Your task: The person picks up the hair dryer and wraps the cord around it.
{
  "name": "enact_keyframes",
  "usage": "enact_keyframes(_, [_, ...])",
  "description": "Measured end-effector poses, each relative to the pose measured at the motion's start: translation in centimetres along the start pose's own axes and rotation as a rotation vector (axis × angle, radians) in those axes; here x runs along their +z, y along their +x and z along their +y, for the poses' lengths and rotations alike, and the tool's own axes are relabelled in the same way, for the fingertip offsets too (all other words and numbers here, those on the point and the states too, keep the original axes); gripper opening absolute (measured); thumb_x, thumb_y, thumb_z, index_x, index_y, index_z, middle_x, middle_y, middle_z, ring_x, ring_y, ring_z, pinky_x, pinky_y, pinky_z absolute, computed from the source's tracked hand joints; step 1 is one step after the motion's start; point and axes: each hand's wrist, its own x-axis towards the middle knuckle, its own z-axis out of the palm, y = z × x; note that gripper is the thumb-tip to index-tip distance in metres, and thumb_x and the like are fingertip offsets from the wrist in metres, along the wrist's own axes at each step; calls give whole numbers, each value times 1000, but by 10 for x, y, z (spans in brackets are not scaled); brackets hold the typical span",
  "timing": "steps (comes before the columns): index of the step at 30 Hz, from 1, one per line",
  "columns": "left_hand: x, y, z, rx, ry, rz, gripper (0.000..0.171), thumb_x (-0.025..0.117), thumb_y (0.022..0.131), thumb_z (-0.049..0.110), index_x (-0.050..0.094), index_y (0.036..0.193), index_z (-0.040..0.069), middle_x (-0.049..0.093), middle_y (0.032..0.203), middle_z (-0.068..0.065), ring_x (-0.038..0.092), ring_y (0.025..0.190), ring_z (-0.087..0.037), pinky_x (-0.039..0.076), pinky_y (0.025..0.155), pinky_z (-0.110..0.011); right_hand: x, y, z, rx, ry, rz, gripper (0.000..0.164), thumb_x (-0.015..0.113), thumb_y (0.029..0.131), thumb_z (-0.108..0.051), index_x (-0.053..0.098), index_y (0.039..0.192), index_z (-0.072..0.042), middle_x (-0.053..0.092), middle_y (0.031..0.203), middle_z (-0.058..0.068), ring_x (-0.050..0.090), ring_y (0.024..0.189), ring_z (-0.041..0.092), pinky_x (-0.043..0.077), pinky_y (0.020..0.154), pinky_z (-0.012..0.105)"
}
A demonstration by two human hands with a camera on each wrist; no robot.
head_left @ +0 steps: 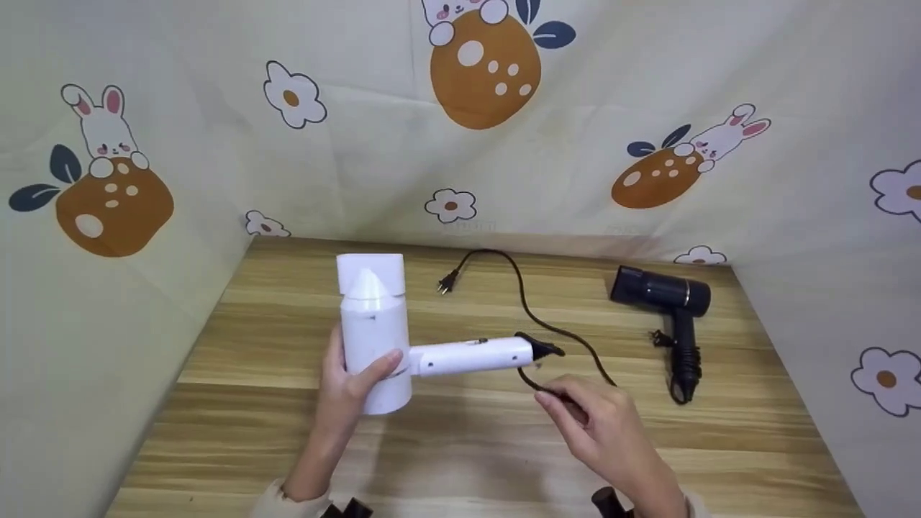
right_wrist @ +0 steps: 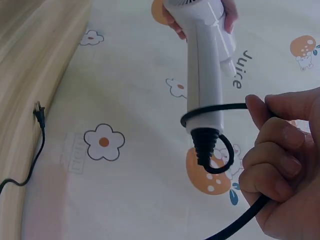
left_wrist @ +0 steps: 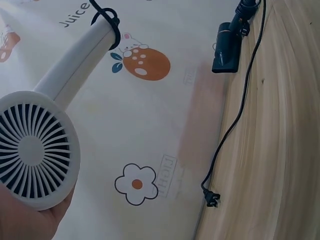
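A white hair dryer (head_left: 375, 338) is held off the table by my left hand (head_left: 348, 381), which grips its barrel with the thumb across the front. Its handle (head_left: 471, 357) points right, and in the left wrist view the slotted round intake (left_wrist: 31, 151) faces the camera. My right hand (head_left: 601, 428) pinches the black cord (right_wrist: 232, 106) between thumb and forefinger, close to the handle's end. One turn of that cord loops around the handle's lower end, as the right wrist view shows. The cord's free part runs across the table to its two-pin plug (head_left: 447, 281).
A black hair dryer (head_left: 658, 291) lies at the right of the wooden table (head_left: 245, 345), its cord wound around its handle. Printed cloth (head_left: 360, 165) with rabbits, oranges and flowers hangs at the back and both sides. Two dark knobs show at the bottom edge.
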Motion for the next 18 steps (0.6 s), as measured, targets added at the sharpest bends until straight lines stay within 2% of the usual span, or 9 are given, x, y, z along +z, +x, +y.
enact_keyframes(4, [-2,0,-2,11,57,-120,59,70,77,6,40,128,-1,57,104,-15,59,90,-20,52,77,-38,-6,5,7,-53,38,53,19,76,71,-2,66,83,-13,54,67,-9,42,58,-1,34,51,8])
enact_keyframes(7, [-4,-1,-2,13,69,-188,62,70,77,7,38,129,0,56,106,-18,59,90,-23,52,76,-39,-8,9,14,-45,105,81,24,77,65,3,67,81,-11,47,63,-6,39,58,3,31,51,8])
enact_keyframes(9, [-5,-2,-2,12,67,-215,64,70,76,7,37,131,0,56,106,-19,59,90,-23,52,76,-39,-10,10,18,-11,150,87,25,77,62,6,67,79,-9,45,62,-5,38,58,5,34,57,10])
enact_keyframes(11, [-5,-3,-1,9,58,-235,65,70,75,6,37,131,1,57,106,-19,59,90,-24,52,76,-40,-11,10,21,64,188,81,25,77,62,6,67,78,-10,46,62,-5,39,58,6,37,73,13])
enact_keyframes(13, [-5,-4,1,5,48,-255,66,70,74,5,37,131,2,58,104,-19,59,90,-24,52,75,-40,-12,11,23,131,238,67,25,76,63,7,68,78,-11,49,62,-5,39,58,6,34,78,18])
enact_keyframes(15, [-4,-5,2,-1,39,-271,67,70,73,5,37,131,2,58,103,-18,59,89,-23,52,75,-41,-13,11,24,194,302,48,23,75,65,7,68,78,-11,52,64,-5,40,58,7,33,78,21])
enact_keyframes(18, [-4,-6,4,10,27,-294,69,70,71,5,37,131,2,58,102,-16,59,88,-22,52,75,-41,-12,11,29,246,457,15,21,71,70,11,68,79,-7,58,69,-5,43,61,7,32,62,24])
